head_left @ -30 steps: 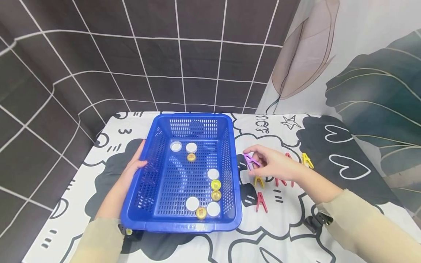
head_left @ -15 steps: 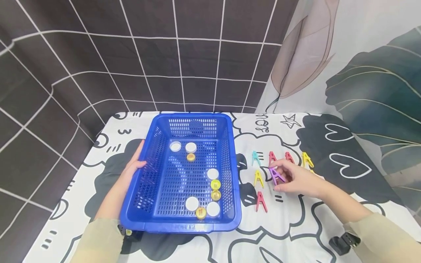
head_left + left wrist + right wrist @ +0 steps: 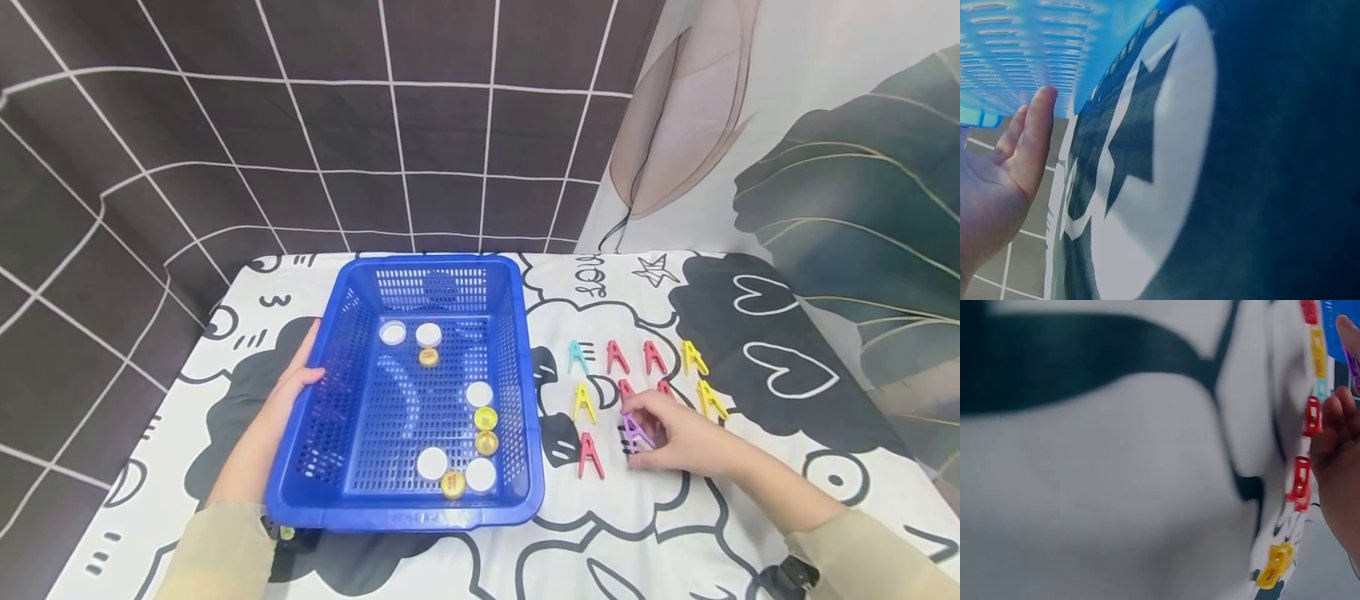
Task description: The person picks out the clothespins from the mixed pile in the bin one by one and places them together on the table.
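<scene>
My right hand (image 3: 678, 437) pinches a purple clothespin (image 3: 636, 431) between thumb and fingers, low over the cloth, right of the basket. Rows of clothespins lie around it: a teal clothespin (image 3: 577, 357), a yellow clothespin (image 3: 584, 403), a red clothespin (image 3: 589, 456) and several others. Two red ones behind my fingers are partly covered. In the right wrist view, only a sliver of the purple clothespin (image 3: 1352, 365) shows. My left hand (image 3: 291, 385) rests against the left side of a blue plastic basket (image 3: 405, 518); in the left wrist view its fingers (image 3: 1038, 134) lie straight along the wall.
Inside the basket lie several white bottle caps (image 3: 432, 464) and yellow caps (image 3: 453, 484). A black-and-white patterned cloth (image 3: 600, 533) covers the table. Behind it hangs a dark grid-patterned curtain (image 3: 442, 133), with a leaf-print curtain (image 3: 862, 167) on the right.
My right hand has carried the purple clothespin from beside the basket's right rim to the right and nearer me, uncovering the teal and red clothespins. My left hand stays on the basket.
</scene>
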`<state>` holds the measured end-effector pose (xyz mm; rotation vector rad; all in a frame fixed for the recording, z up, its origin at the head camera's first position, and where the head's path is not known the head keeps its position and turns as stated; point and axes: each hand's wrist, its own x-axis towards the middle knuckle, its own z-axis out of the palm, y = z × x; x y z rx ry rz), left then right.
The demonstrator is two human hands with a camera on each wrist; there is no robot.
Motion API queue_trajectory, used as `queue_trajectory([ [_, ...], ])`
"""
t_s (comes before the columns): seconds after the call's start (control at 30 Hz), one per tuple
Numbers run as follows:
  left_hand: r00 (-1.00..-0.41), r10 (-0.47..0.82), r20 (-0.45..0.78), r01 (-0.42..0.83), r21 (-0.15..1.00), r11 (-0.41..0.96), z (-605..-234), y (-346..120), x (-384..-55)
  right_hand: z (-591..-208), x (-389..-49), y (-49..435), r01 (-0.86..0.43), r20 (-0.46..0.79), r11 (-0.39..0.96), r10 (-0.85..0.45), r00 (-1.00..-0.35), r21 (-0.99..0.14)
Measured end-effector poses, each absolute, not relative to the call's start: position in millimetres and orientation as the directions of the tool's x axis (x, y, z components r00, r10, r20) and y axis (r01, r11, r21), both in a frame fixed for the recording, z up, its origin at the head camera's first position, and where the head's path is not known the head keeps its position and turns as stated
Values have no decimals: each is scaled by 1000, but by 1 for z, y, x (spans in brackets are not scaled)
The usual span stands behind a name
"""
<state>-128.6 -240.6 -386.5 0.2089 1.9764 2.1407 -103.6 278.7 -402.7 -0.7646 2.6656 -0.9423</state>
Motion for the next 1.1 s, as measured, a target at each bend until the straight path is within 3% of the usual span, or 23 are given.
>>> queue_trajectory([
  [0.23, -968, 252, -15, -28, 998, -50, -388, -241, -130, -415, -97, 285, -490, 61, 724, -531, -845, -486],
  [1.1, -958, 287, -15, -42, 995, -90, -388, -242, -127, -431, -87, 292, -520, 129, 753, -516, -847, -403],
])
